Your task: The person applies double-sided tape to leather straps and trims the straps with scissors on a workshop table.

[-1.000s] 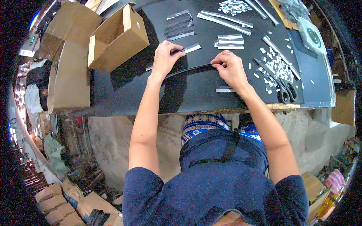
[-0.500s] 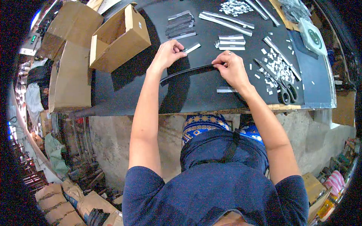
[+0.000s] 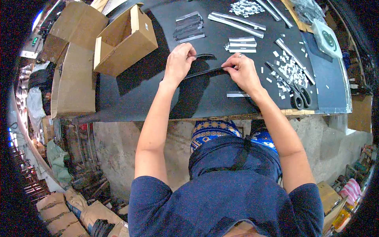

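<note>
My left hand [image 3: 180, 63] pinches a short dark strip [image 3: 205, 55], whose free end points right toward my other hand. Between the thumb and fingers of my right hand [image 3: 241, 70] is the end of a long thin black strip [image 3: 206, 72]. That strip runs left above the table and passes behind my left wrist. A short white-and-dark strip [image 3: 237, 94] lies on the table beside my right forearm. Just beyond my right hand is a small stack of white-edged strips [image 3: 242, 45]. Farther back, beyond my left hand, a pile of dark strips [image 3: 189, 27] rests on the table.
An open cardboard box [image 3: 128, 45] stands at the left of the black table [image 3: 138, 102]. Black-handled scissors [image 3: 294, 85] lie among scattered small white pieces [image 3: 292, 67] on the right. Long white-edged strips [image 3: 237, 24] and another heap of white pieces [image 3: 246, 8] are at the back.
My left hand has moved slightly right and turned; the short strip in it now shows its dark side instead of white. My right hand has stayed in place with the long strip.
</note>
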`<state>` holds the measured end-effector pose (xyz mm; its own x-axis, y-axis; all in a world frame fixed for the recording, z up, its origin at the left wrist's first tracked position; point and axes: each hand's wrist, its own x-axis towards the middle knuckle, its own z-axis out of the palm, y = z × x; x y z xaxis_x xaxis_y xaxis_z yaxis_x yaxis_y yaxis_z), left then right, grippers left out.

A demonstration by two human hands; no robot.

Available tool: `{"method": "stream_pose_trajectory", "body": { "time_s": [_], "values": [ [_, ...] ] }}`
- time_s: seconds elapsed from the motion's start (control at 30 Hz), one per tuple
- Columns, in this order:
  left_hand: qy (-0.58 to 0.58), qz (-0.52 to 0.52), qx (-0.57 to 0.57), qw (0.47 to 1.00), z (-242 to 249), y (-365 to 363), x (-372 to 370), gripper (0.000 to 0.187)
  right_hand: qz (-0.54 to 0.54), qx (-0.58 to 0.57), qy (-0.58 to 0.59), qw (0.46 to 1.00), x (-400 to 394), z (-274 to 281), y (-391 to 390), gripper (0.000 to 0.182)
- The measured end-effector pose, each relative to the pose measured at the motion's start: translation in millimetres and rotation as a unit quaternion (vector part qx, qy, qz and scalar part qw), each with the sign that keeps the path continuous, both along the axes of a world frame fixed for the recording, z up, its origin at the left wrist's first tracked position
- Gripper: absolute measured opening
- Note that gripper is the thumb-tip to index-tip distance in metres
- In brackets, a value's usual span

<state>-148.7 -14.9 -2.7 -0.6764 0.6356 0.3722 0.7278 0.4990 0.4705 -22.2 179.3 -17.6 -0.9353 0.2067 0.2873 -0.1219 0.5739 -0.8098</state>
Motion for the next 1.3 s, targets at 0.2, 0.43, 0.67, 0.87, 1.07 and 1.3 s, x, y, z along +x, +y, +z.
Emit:
{"method": "stream_pose_trajectory", "body": {
  "time_s": [0.2, 0.43, 0.67, 0.87, 1.07, 1.3],
  "values": [
    [0.005, -0.001, 0.004, 1.0, -1.2, -1.3, -0.6, 0.017, 0.002, -0.01, -0.002, 1.0, 0.3, 2.2, -0.3, 0.009],
    [-0.191, -0.047, -0.005, 0.98, 18.6, -1.3, -2.9, 0.019, 0.022, -0.007, -0.016, 1.0, 2.8, 4.5, 3.3, 0.009],
    [-0.1, -0.043, -0.011, 0.994, 9.9, 1.6, 0.5, 0.023, 0.034, -0.003, -0.044, 0.998, 9.5, 5.0, 4.7, 0.01],
    [-0.043, -0.035, -0.063, 0.996, 6.1, -4.2, 11.0, 0.026, 0.041, -0.01, -0.044, 0.998, 7.6, 4.3, 5.1, 0.009],
    [-0.027, -0.03, -0.036, 0.999, -2.0, -6.8, 9.2, 0.022, 0.046, -0.008, -0.035, 0.998, 7.6, 2.4, 6.5, 0.01],
    [-0.061, -0.028, -0.03, 0.997, 4.6, -4.4, 10.9, 0.018, 0.044, -0.005, -0.043, 0.998, 8.5, 4.3, 5.8, 0.01]
  ]
}}
